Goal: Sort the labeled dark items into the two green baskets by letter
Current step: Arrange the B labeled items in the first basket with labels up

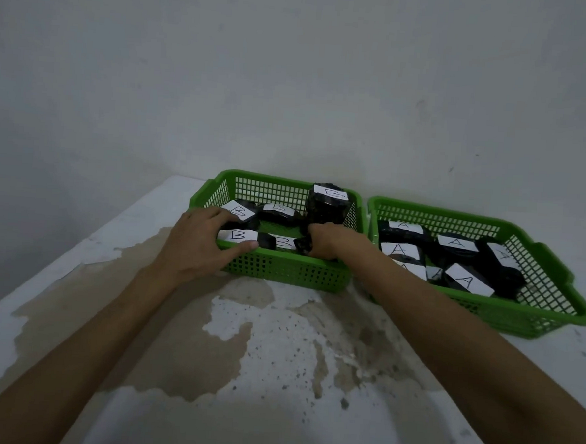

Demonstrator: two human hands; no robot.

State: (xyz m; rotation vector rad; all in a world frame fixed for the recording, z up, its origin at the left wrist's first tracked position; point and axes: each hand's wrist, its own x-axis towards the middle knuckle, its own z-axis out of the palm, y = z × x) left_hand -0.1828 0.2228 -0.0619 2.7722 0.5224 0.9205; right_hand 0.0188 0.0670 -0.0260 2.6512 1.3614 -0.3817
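Now both hands reach into the left green basket (281, 272), which holds the dark items marked B. The left hand (194, 246) curls over the near rim, its thumb touching the front B item (239, 236). The right hand (325, 239) grips a small dark item (303, 245) near the middle. The right green basket (536, 315), just beside, holds the A items (466, 282). Bare, worn table (276, 358) lies in front of both baskets.

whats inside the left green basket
Inside the left basket lie dark items with white B labels, five labels showing. Both hands reach in: the left hand and right hand cover parts of the front items.
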